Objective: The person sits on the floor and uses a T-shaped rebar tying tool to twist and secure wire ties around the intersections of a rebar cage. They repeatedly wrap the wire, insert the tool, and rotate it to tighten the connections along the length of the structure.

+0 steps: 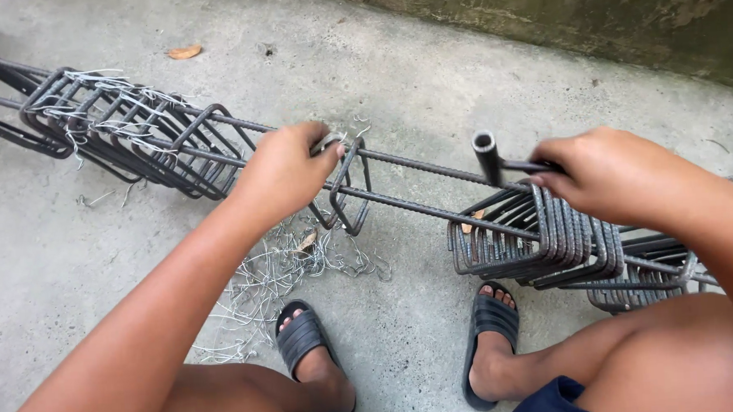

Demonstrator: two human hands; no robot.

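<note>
Long ribbed steel bars [431,168] run from upper left to right across a concrete floor. My left hand [287,170] is closed on a single square steel stirrup [351,200] and a bit of thin wire where the stirrup meets the upper bar. My right hand [608,175] grips the thin handle of a metal tying tool [489,153] whose tube-shaped head points up, just above a tight bundle of loose stirrups [541,239] threaded on the bars. To the left, several stirrups [124,130] stand spaced out, bound to the bars with pale wire.
A loose heap of cut tie wire [275,276] lies on the floor [394,73] beside my left foot. My feet in black slides [302,336] rest under the bars. A stained wall [589,15] runs along the back. A dry leaf [184,52] lies far left.
</note>
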